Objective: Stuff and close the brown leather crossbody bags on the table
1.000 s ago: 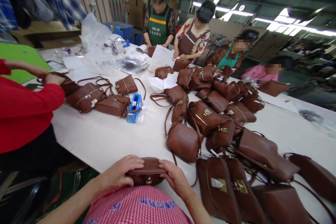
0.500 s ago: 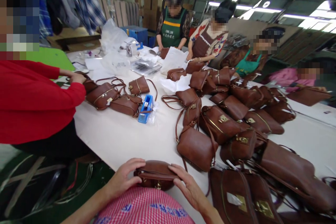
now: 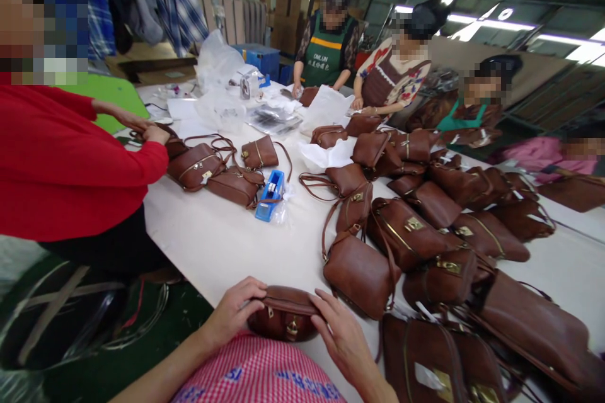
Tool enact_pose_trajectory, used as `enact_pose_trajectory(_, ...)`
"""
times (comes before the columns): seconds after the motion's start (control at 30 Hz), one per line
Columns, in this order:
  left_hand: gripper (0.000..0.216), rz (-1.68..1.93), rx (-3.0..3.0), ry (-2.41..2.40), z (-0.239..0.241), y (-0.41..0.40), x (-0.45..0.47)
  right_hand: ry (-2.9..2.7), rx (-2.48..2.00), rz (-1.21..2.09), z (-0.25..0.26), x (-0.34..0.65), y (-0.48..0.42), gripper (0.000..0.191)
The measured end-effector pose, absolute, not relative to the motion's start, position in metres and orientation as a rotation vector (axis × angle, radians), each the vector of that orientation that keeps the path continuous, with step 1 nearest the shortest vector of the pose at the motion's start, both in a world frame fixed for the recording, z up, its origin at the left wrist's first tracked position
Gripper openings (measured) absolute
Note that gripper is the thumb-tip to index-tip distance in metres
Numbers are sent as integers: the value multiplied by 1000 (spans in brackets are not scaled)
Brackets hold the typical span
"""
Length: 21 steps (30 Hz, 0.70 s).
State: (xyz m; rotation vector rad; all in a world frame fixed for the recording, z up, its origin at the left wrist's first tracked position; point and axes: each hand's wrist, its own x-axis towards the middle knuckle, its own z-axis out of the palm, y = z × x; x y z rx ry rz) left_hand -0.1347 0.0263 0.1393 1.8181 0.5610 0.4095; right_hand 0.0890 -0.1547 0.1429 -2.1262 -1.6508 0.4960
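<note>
A small brown leather handbag [image 3: 286,318] rests against my lap at the near edge of the white table [image 3: 222,245]. My left hand [image 3: 236,315] grips its left end, fingers curled over the top edge. On the bag's right end lies my right hand [image 3: 343,340], fingers wrapped over the top. A gold clasp shows on the bag's front between my hands. Just beyond it lies another brown bag [image 3: 359,274] with a long strap.
Many brown handbags [image 3: 425,227] are piled across the table's right side. A blue tape dispenser [image 3: 270,195] sits mid-table. A person in a red sleeve [image 3: 70,164] handles bags [image 3: 198,167] at left. Several other people work at the far end amid white plastic bags [image 3: 326,107].
My view has swung to the left, so everything sits further right in the frame. My hands have tipped the bag slightly, and more of its front and clasp shows.
</note>
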Motion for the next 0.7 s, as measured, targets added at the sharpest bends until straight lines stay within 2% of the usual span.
enact_pose_trajectory(0.03, 17, 393, 1819, 545, 140, 26, -131, -1715, -2115, 497, 148, 85, -148, 43)
enact_pose_trajectory(0.13, 15, 298, 1782, 491, 139, 22, -127, -1860, -2109, 586, 162, 69, -129, 70)
enact_pose_trajectory(0.17, 19, 263, 1754, 493, 136, 20, -129, -1882, -2123, 605, 164, 64, -125, 72)
enact_pose_trajectory(0.27, 53, 211, 1595, 534, 125, 18, -139, -1934, -2138, 591, 162, 60, -119, 56)
enact_pose_trajectory(0.3, 54, 204, 1538, 554, 121, 17, -141, -1956, -2119, 577, 160, 61, -119, 51)
enact_pose_trajectory(0.37, 41, 194, 1459, 607, 117, 18, -143, -1997, -2055, 568, 155, 65, -121, 46)
enact_pose_trajectory(0.5, 25, 157, 1431, 768, 119, 24, -137, -2006, -2004, 588, 158, 70, -119, 42)
enact_pose_trajectory(0.6, 25, 103, 1383, 774, 124, 23, -138, -1960, -2069, 579, 173, 64, -115, 41)
enact_pose_trajectory(0.7, 38, 1, 1311, 732, 121, 22, -139, -1987, -2059, 542, 185, 57, -112, 31)
